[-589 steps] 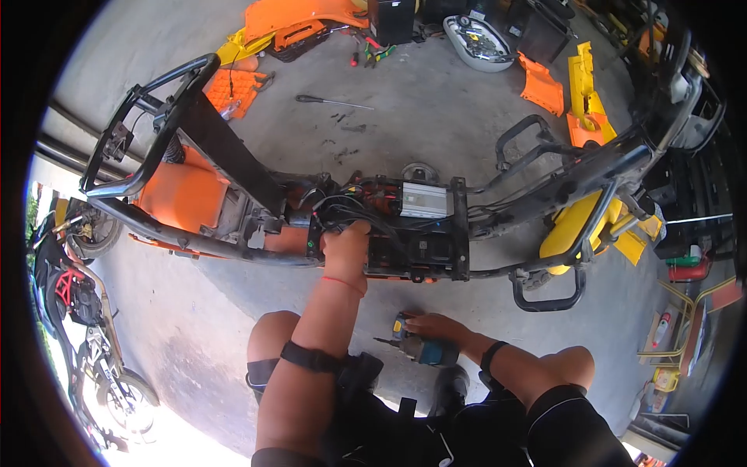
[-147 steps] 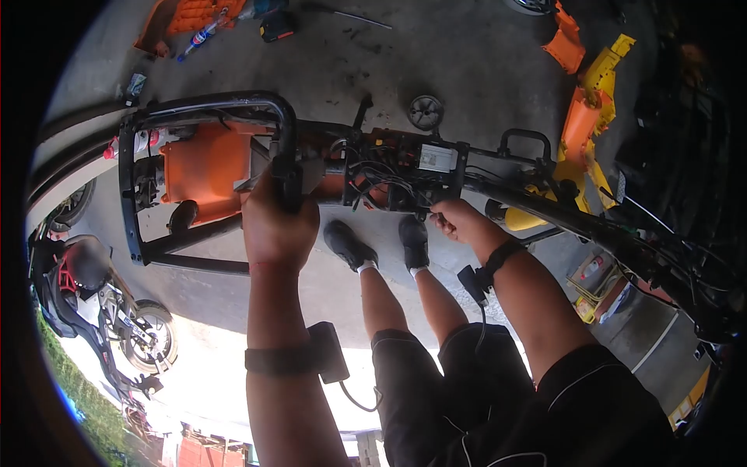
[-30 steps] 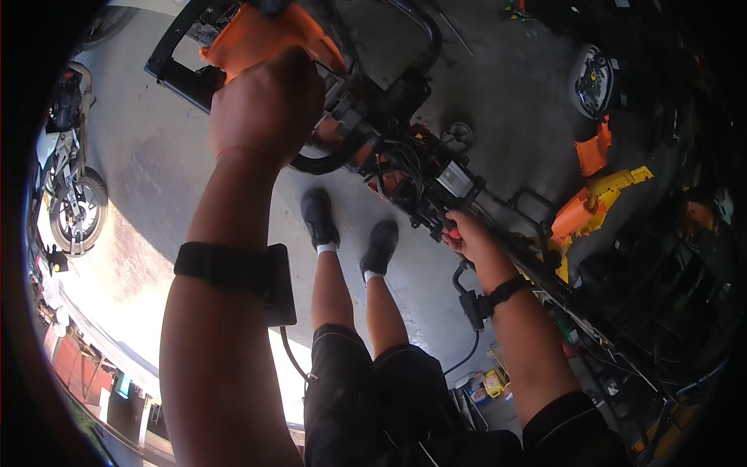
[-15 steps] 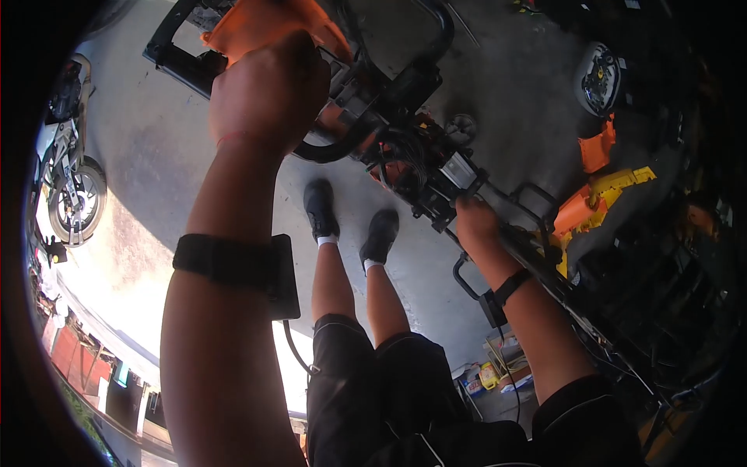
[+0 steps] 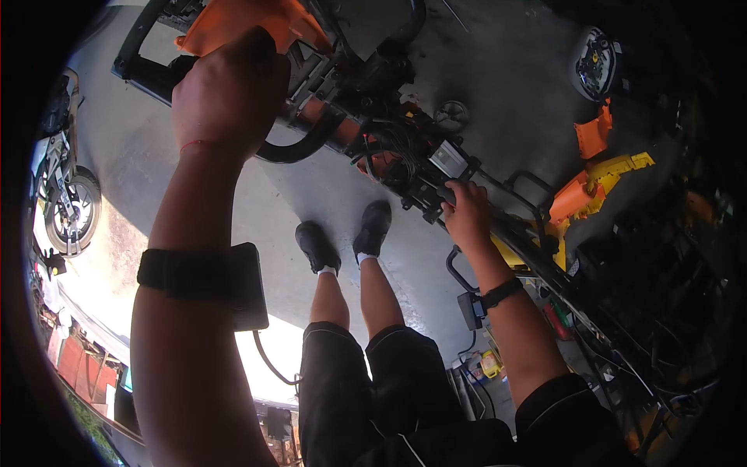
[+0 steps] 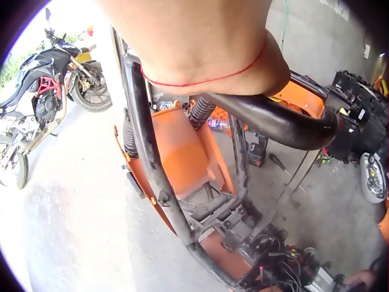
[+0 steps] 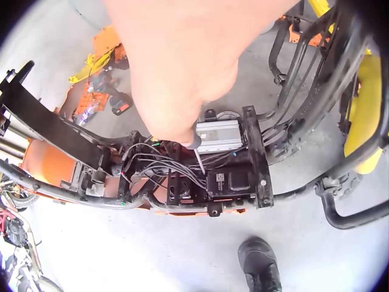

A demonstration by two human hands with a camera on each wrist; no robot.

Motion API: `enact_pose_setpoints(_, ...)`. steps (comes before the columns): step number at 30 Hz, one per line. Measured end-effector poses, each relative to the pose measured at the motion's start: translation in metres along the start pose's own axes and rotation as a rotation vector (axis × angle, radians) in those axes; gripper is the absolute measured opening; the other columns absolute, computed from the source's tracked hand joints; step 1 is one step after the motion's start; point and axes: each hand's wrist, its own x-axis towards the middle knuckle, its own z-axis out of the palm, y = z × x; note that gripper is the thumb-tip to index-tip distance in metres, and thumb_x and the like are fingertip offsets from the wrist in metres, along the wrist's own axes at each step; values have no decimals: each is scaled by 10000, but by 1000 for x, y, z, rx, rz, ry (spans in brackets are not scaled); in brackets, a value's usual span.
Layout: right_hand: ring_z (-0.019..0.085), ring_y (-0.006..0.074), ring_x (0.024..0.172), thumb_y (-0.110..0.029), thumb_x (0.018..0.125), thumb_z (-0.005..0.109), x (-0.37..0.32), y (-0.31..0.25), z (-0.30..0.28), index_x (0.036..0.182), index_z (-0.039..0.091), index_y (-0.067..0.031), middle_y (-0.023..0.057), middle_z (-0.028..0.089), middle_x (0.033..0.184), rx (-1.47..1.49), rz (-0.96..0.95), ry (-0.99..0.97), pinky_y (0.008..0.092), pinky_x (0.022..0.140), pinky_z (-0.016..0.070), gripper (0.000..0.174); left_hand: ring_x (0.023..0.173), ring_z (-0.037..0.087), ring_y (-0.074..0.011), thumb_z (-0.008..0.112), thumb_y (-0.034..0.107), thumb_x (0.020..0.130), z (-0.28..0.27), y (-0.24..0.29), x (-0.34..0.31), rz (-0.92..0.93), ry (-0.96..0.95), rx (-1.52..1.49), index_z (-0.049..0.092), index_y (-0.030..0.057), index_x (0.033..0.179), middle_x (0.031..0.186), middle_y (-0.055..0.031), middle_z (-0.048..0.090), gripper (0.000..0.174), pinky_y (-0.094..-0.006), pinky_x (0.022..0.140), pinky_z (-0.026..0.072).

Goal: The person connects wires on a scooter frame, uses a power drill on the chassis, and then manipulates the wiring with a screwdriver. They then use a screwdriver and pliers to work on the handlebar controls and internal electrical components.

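Note:
My left hand point(image 5: 229, 97) is curled over a black tube of the bare vehicle frame; the heel of the hand lies on that tube point(image 6: 273, 118) in the left wrist view, its fingers hidden. Thumb and fingers of my right hand point(image 5: 467, 212) hold a screwdriver by its dark handle. In the right wrist view its thin shaft point(image 7: 200, 161) points down among cables point(image 7: 164, 161), beside a silver finned box point(image 7: 219, 135) and a black box point(image 7: 228, 182). Where the tip ends, I cannot tell.
Orange point(image 5: 594, 132) and yellow point(image 5: 622, 173) panels lie on the floor beyond the frame. A drill point(image 7: 120, 102) and a long screwdriver point(image 6: 279, 163) are there too. My shoes point(image 5: 317, 245) stand beside the frame; a motorcycle point(image 5: 71, 202) is at far left.
The drill has passed from my right hand to the floor, and that hand now holds a screwdriver. My left hand has moved from the cables to the frame tube. My feet have shifted slightly.

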Motion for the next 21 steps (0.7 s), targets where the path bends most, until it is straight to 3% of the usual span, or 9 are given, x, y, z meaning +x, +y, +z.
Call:
enact_pose_setpoints(3,575,379,1048,-292,930,594,9,13,24,1099,576,-21,202,603,1116,122,123,107,441,881,471,320,820,651,-352,515,306,841,-3,4,1,-72,-82,-71,603,162,851,825,-84,686,169,-448,747,512)
enact_pose_setpoints(5,605,389,976,-284,942,576,18,22,28,1137,569,-9,208,624,1055,311,446,-132,446,846,491,337,826,649,-355,520,309,836,-1,2,2,-54,-71,-32,603,162,852,829,-89,684,169,-451,751,509)
enact_pose_setpoints(6,625,386,918,-236,938,574,18,25,31,1175,566,-27,186,640,1008,177,295,-69,439,809,508,316,832,646,-358,526,312,831,0,1,2,-43,-59,1,602,162,854,832,-93,682,170,-454,756,506)
enact_pose_setpoints(7,625,386,918,-236,938,574,17,21,27,1175,566,-27,186,640,1008,183,303,-71,439,809,508,316,832,646,-358,526,312,831,3,-2,2,-34,-64,5,602,162,854,832,-93,682,170,-454,756,506)
enact_pose_setpoints(9,626,355,926,-184,914,594,16,13,17,1183,574,-60,155,639,1004,83,-24,124,425,809,510,297,847,641,-363,529,317,833,8,-8,3,31,20,30,598,164,862,860,-101,680,171,-460,759,501)
enact_pose_setpoints(10,612,336,987,-90,861,642,16,8,8,1149,591,-52,139,653,1035,95,-53,96,421,833,498,295,847,641,-363,529,317,833,7,-7,4,41,18,30,598,164,862,860,-101,680,171,-460,759,501)
enact_pose_setpoints(17,588,374,1013,-104,857,654,18,26,-4,1223,545,-44,159,609,1103,-34,-534,-93,435,843,495,387,868,638,-359,523,328,864,6,-7,1,50,9,5,592,170,881,872,-99,674,173,-458,751,497)
enact_pose_setpoints(20,579,402,1039,-220,957,524,17,23,12,1229,514,-12,195,591,1132,243,61,120,461,835,497,343,865,639,-354,526,325,870,7,-11,2,95,22,-6,594,173,889,875,-97,672,168,-451,744,501)
enact_pose_setpoints(21,579,402,1039,-220,957,524,18,25,14,1229,514,-12,195,591,1132,243,63,118,461,835,497,343,862,640,-351,527,324,873,8,-11,1,116,34,-32,596,174,893,878,-96,672,166,-447,740,503)
